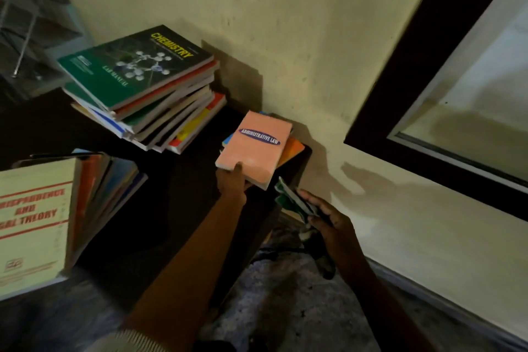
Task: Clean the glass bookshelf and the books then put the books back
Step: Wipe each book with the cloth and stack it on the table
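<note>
- We see the left hand (pixel 232 180) gripping the near corner of the pink Administrative Law book (pixel 254 148), with the thumb on the cover.
- That book tilts over a small pile close to the wall (pixel 285 23). An orange book (pixel 295 148) pokes out past its right edge. We cannot tell whether the pink one rests on the pile or is lifted clear.
- The right hand (pixel 328 218) is curled round a green and white cloth (pixel 291 200), just beside the pink book's near corner.
- The Chemistry stack (pixel 137 71) sits fanned at the back, its lower books jutting out on the near side.
- A leaning row of books (pixel 94 194) fills the left.
- Between these piles lies a bare stretch of the dark table (pixel 171 188), which the left forearm crosses.
- The glass bookshelf (pixel 31 8) shows blurred at top left.
</note>
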Motion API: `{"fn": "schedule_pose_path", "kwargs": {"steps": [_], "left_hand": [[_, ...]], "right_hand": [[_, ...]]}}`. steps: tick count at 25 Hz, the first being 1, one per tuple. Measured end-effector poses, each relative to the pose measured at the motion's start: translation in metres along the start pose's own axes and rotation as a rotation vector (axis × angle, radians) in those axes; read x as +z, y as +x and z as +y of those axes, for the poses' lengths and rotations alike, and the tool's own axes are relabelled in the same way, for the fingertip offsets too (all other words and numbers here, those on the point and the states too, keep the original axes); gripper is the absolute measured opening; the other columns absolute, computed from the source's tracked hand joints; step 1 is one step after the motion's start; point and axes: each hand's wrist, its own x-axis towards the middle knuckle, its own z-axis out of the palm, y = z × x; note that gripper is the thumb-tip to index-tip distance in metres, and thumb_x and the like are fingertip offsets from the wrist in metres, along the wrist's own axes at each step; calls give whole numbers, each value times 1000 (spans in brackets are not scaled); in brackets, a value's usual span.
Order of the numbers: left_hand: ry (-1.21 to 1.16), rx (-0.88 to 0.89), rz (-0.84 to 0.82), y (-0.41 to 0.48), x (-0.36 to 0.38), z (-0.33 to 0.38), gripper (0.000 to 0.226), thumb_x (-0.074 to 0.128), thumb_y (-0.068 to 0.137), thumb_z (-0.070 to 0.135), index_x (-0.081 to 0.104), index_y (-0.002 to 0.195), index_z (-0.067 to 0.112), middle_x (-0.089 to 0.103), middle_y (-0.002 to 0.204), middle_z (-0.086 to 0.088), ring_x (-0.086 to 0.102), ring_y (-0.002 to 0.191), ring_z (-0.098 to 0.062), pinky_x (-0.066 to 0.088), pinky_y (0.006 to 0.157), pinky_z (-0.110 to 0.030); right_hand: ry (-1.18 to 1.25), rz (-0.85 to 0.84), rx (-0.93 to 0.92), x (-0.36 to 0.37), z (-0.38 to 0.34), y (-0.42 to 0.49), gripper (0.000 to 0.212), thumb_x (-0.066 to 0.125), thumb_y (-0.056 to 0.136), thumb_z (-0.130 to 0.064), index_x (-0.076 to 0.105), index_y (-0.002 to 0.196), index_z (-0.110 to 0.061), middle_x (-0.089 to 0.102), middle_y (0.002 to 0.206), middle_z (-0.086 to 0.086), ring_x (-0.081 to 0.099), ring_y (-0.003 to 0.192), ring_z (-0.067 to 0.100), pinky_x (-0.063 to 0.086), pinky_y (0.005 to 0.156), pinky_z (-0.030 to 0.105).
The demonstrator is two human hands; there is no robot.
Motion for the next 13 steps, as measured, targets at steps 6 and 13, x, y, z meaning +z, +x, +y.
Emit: {"fn": "schedule_pose_path", "kwargs": {"steps": [6, 13], "left_hand": [[-93, -149, 145, -84, -129, -25, 41, 52, 94, 8, 41, 131, -2, 50, 129, -26, 56, 101, -33, 49, 77, -45], [-279, -245, 154, -143, -179, -34, 27, 48, 95, 24, 55, 120, 14, 64, 112, -9, 62, 92, -22, 57, 61, -32]], "right_hand": [[6, -247, -166, 45, -20, 22, 48, 47, 90, 11, 57, 117, -28, 52, 128, -17, 45, 121, -4, 39, 96, 10], [-688, -387, -422, 137, 26, 90, 54, 46, 90, 0, 40, 141, -17, 33, 150, 3, 23, 141, 19, 22, 114, 26]]}}
